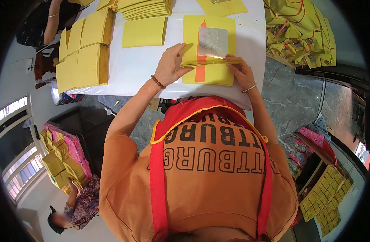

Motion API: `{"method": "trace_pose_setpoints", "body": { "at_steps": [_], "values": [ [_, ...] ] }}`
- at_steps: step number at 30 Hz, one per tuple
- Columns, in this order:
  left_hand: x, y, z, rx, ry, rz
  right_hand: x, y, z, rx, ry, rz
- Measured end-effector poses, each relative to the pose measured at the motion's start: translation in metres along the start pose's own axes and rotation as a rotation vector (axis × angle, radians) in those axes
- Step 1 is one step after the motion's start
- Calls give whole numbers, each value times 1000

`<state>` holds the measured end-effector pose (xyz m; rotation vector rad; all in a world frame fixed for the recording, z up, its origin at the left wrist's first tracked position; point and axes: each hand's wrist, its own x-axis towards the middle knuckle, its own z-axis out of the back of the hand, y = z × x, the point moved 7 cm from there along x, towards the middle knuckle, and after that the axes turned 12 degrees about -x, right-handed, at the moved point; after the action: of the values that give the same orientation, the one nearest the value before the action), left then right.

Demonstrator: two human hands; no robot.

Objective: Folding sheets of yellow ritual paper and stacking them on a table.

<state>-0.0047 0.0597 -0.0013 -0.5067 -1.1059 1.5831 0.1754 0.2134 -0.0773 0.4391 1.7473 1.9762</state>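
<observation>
A yellow paper sheet (pixel 209 76) lies on the white table in front of me, with an orange-red strip and a silver foil square (pixel 214 42) on it. A thin stack of yellow paper (pixel 207 63) stands edge-up across the sheet, just below the foil. My right hand (pixel 242 73) pinches the right end of that stack between thumb and fingers. At its left end is my left hand (pixel 168 63), thumb and fingers spread apart around the edge without a visible grip.
Thick stacks of yellow paper (pixel 84 66) stand at the table's left, and a smaller folded pile (pixel 143 32) lies nearer the middle. Bundles with red ties (pixel 302 32) are heaped at right. One person's arm (pixel 52 22) shows at upper left; another person (pixel 82 205) is at lower left.
</observation>
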Motion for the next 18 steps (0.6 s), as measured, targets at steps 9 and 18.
{"method": "trace_pose_setpoints", "body": {
  "at_steps": [9,18],
  "values": [
    [0,-6,-18,116,2,-72,-3,15,-6,58,-58,73],
    [-16,-16,-26,461,133,-311,-16,44,-5,-673,-38,550]
  ]
}}
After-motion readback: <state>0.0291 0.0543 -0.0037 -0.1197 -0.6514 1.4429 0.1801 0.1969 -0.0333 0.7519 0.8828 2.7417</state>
